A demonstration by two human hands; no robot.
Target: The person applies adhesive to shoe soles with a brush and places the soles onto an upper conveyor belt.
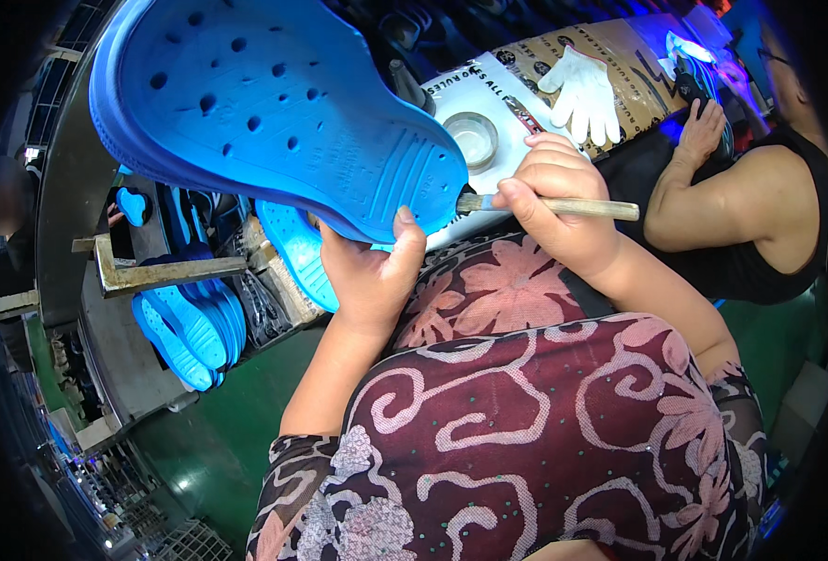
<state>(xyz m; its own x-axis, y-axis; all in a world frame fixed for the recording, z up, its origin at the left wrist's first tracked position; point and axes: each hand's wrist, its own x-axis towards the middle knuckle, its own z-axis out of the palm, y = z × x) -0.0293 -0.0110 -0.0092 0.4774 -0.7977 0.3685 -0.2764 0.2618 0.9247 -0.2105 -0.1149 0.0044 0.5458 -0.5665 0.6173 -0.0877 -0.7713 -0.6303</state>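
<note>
A large blue shoe sole (339,131) with holes and ridges is tilted up in front of me. My left hand (372,271) grips its near end, the thumb lying on the ridged face and the fingers hidden behind. In my right hand (563,201) is a brush (592,208) with a wooden handle, held between thumb and fingers. Its dark bristles meet the edge of the sole. Just beyond that hand stands a round, clear dish (471,140) on a white sheet (507,164). A white glove (582,93) lies on the cardboard further right.
More blue soles (190,332) are stacked at the left beside a wooden frame (152,273). Another blue sole (297,248) lies under the held one. Brown cardboard (634,70) covers the far bench. At the right, a person in a dark sleeveless top (778,215) works close by.
</note>
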